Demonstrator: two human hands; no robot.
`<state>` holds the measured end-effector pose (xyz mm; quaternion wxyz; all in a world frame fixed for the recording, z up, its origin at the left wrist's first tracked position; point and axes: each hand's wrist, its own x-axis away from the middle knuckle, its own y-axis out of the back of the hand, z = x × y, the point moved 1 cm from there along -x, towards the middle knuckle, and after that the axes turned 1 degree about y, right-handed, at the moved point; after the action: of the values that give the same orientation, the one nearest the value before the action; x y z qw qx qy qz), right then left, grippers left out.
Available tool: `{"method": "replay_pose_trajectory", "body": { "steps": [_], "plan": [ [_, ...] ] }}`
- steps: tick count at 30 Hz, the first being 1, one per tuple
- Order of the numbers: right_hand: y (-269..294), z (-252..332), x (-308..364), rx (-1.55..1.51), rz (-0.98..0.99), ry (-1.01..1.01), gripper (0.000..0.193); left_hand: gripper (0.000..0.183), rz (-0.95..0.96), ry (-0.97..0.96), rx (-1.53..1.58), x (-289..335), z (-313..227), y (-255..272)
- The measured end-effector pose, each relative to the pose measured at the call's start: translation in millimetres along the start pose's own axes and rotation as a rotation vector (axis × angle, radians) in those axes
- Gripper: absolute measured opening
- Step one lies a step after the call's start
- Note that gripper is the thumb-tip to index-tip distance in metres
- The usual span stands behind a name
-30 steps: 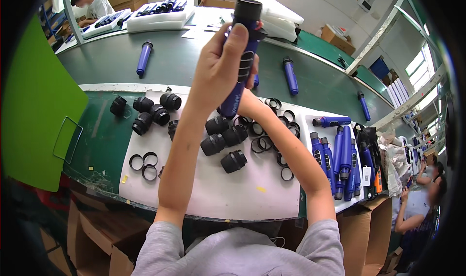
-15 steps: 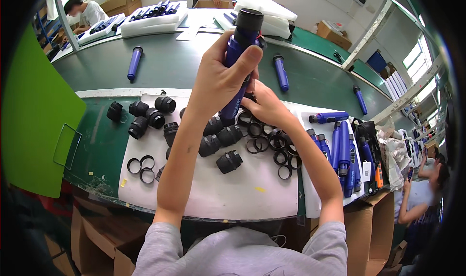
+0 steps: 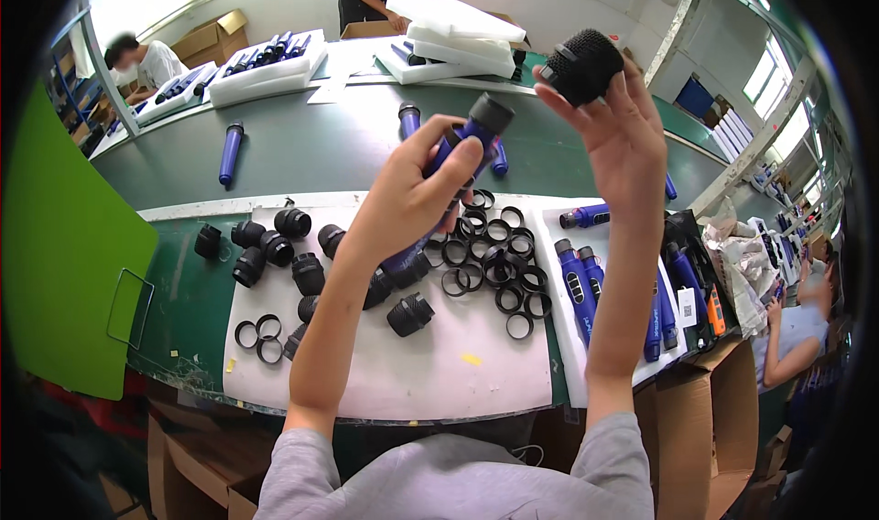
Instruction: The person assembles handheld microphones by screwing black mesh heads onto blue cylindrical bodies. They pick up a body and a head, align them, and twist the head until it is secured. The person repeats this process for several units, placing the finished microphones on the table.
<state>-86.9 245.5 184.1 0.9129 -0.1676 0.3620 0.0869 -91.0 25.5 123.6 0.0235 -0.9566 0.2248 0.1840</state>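
My left hand is wrapped around a blue handheld microphone body, its dark open end tilted up and to the right. Raised at the upper right, my right hand grips a black mesh microphone grille by its side. The two parts are apart. Below my left hand, several more black grilles lie on a white sheet. Many thin black rings are heaped to their right, and a small group of rings sits at the sheet's left side.
Blue microphone bodies rest on white foam at the right, by a black bag. Beyond the table, more microphones lie on a dark green surface. Foam trays and two people stand farther back. A green panel rises at left.
My right hand has risen from beside the rings to the upper right and now shows a grille in it. My left hand has lowered slightly, and the microphone body leans more to the right.
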Motion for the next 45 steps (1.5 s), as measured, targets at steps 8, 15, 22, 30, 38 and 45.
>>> {"method": "replay_pose_trajectory", "body": {
  "steps": [8,15,22,30,38,45],
  "plan": [
    [-9,-22,26,0.171,0.152,-0.115,0.052,0.039,0.04,0.068,-0.066,7,-5,-10],
    [1,1,39,0.294,0.242,-0.049,0.051,0.045,0.034,-0.074,-0.386,15,-16,-24],
    [-3,5,42,0.422,0.209,-0.067,0.056,0.041,-0.029,-0.016,-0.377,12,-18,-28],
    [-11,-3,43,0.324,0.078,-0.183,0.052,0.044,-0.145,-0.171,-0.504,11,-11,-30],
    [-16,-10,44,0.303,0.037,-0.095,0.054,0.047,-0.142,-0.165,-0.585,15,-15,-24],
    [-22,-13,47,0.334,-0.038,-0.097,0.057,0.047,-0.155,-0.196,-0.613,15,-10,-27]
  ]
}}
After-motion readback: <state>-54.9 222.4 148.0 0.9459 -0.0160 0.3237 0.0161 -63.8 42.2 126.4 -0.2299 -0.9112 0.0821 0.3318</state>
